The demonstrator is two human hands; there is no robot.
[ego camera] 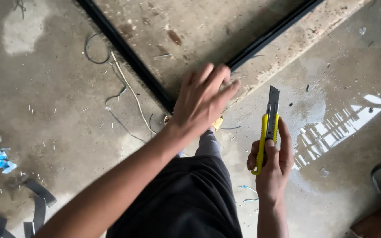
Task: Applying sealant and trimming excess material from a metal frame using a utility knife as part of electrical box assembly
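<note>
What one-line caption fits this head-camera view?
Left hand reaches over the corner of a black frame on a concrete floor, while the right hand grips a yellow utility knife, blade extended.

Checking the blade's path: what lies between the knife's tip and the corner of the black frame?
In the head view, only bare, damp concrete floor separates the yellow utility knife from the black frame corner, where the left hand rests.

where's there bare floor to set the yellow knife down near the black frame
Bare concrete lies left of the frame's left bar, above the blue scrap. Another free patch sits right of the utility knife, but the puddle is there. Crowded: the frame corner under the left hand, and the dark strips lower left.
</note>
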